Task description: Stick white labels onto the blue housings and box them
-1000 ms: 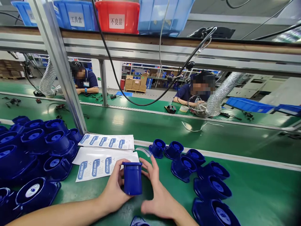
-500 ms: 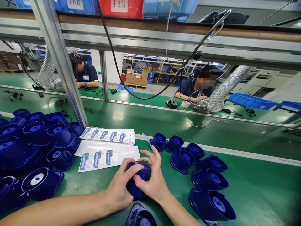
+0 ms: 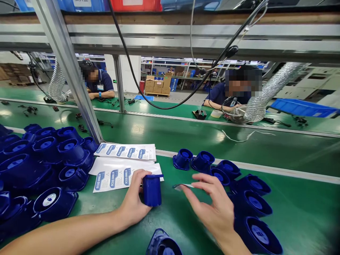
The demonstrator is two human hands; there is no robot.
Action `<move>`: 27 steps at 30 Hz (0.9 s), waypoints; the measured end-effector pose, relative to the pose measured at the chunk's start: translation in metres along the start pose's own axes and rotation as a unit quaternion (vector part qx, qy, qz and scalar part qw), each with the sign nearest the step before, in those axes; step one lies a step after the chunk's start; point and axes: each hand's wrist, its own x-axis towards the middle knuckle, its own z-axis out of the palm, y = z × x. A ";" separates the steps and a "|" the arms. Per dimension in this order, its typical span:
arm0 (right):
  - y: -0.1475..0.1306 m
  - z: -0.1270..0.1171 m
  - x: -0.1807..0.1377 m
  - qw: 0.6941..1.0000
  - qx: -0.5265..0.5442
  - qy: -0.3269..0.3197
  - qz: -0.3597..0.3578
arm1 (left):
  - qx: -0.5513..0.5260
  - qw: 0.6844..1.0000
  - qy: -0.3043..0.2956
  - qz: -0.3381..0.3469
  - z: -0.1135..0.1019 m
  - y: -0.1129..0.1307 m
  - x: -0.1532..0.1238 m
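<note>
Blue plastic housing [image 3: 152, 191] is held flange-up at the green counter [image 3: 305, 209] by the left hand [image 3: 136, 198], its grip closed around one side, while the right hand [image 3: 212, 205] pinches what looks like a thin label [image 3: 178, 187] just beside it. Labelling seems the present step, and I judge the next move calls for steady alignment on the curved wall. Printed label sheets [image 3: 114, 179] lie behind.

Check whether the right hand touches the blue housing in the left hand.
Apart: the head view shows green tabletop between the right hand and the blue housing held in the left hand.
</note>
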 end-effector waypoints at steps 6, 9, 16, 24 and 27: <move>-0.031 0.004 -0.005 0.944 0.126 0.014 0.305 | -0.001 1.000 -0.020 0.020 0.002 0.000 0.001; -0.041 0.015 -0.012 0.858 0.225 -0.016 0.461 | -0.004 1.000 -0.030 0.002 0.003 0.000 0.003; -0.043 0.030 -0.022 0.782 0.304 -0.051 0.542 | 0.001 0.997 -0.067 -0.038 0.002 0.004 0.004; -0.031 0.028 -0.033 0.772 0.313 -0.097 0.545 | -0.024 0.995 -0.080 -0.044 0.000 0.003 0.005; -0.029 0.028 -0.035 0.763 0.320 -0.095 0.553 | -0.021 0.995 -0.081 -0.047 -0.001 0.003 0.004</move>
